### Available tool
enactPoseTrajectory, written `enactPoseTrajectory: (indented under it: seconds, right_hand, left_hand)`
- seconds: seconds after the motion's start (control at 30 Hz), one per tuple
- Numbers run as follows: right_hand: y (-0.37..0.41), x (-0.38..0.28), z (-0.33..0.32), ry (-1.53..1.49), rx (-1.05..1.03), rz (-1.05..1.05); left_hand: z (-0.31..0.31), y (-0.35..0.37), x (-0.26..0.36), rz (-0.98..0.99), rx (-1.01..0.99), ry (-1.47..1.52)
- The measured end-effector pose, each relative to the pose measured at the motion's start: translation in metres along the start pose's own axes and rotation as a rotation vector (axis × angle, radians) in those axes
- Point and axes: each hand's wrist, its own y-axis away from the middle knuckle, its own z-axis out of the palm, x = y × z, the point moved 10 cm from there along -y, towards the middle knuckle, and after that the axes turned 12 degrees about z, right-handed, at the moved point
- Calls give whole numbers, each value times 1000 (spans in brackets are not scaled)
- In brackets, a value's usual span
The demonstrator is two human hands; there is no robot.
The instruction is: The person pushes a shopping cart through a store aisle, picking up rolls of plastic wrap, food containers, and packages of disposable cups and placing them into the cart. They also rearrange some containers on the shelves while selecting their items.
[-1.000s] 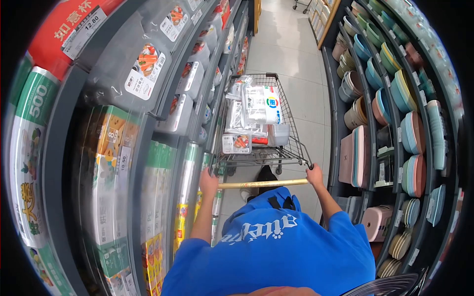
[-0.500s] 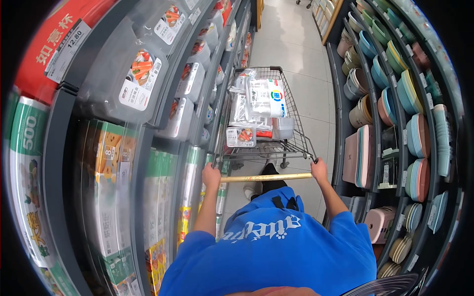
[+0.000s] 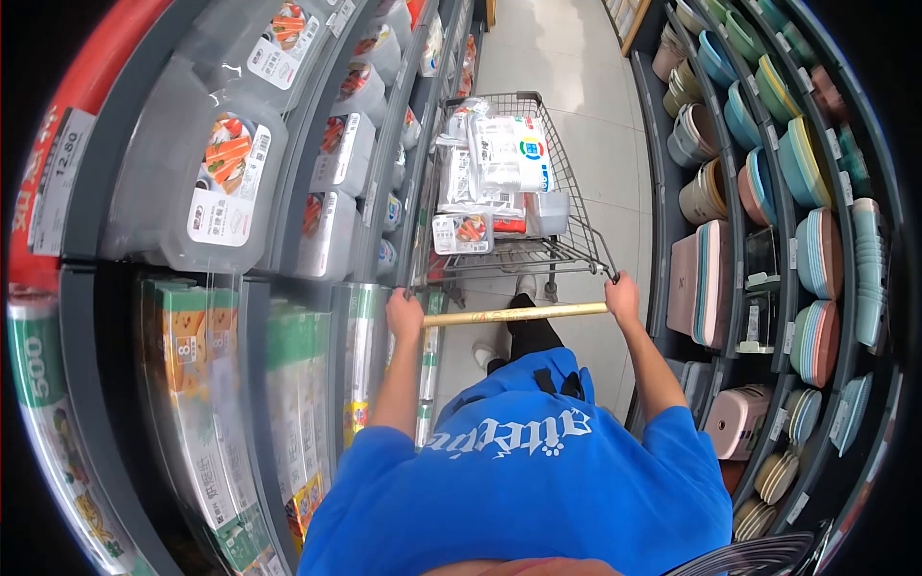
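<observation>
My left hand [image 3: 405, 314] is closed at the left end of the handle of a shopping cart [image 3: 583, 216]. Around the right end, where the bar meets the wire frame, my right hand [image 3: 622, 296] is wrapped too. The yellowish handle bar [image 3: 514, 315] runs between them. Inside the cart lie a white plastic-wrapped pack with a colourful round logo [image 3: 512, 154], other silvery-white packs [image 3: 459, 180] partly under it, a clear food container with a printed label [image 3: 462, 233], a red item [image 3: 512, 227] and a translucent box [image 3: 547, 213].
Shelves on the left hold clear plastic food containers [image 3: 206, 173] and long upright boxes [image 3: 197, 384]. On the right, shelves carry coloured bowls [image 3: 797, 168], bins [image 3: 704, 192], trays [image 3: 698, 283] and a pink box [image 3: 738, 422]. A tiled floor [image 3: 538, 53] runs ahead between them.
Both hands and the cart sit higher in the view, and the left-hand shelf goods have shifted leftward. The grip on the handle and the cart's load look the same.
</observation>
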Motion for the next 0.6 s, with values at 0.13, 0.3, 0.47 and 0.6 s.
enactPoseTrajectory:
  seconds: [0.13, 0.3, 0.47, 0.6]
  right_hand:
    - [-5, -14, -2, -11, 2, -3]
    - [-24, -23, 7, 9, -50, -14]
    - [-40, -33, 11, 77, -102, -40]
    - [-62, -31, 19, 67, -136, -6]
  left_hand:
    - [0, -20, 6, 5, -30, -15]
    - [12, -43, 8, -19, -132, -106]
    - [0, -56, 55, -39, -275, -281]
    - [27, -90, 54, 24, -379, -433]
